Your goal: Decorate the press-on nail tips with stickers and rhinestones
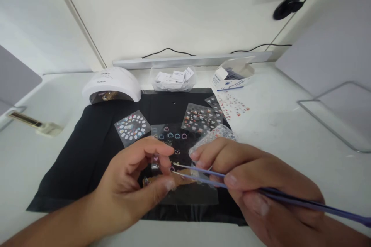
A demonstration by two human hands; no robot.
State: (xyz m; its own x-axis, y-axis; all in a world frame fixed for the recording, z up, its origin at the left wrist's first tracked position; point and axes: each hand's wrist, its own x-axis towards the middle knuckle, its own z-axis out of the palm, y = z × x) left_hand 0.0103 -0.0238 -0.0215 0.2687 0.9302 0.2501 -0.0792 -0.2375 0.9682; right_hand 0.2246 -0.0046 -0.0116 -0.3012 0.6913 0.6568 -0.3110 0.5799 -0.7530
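Closest to me is the left hand (130, 181), thumb and forefinger curled toward each other over a clear sticker sheet (174, 139). Honestly, I can't tell if they're actually pinching anything. Just right of it, the tips of the purple tweezers (290, 199) sit almost at that thumb, and the right hand (261, 177) has its fingers squeezed around them. All of this is over a black mat (87, 150). Further back, going left to right: a white nail lamp (111, 85), a dotted sticker sheet (131, 127), a clear tub of paper packets (173, 79), a colourful sticker sheet (199, 117) and an open cardboard box (232, 75).
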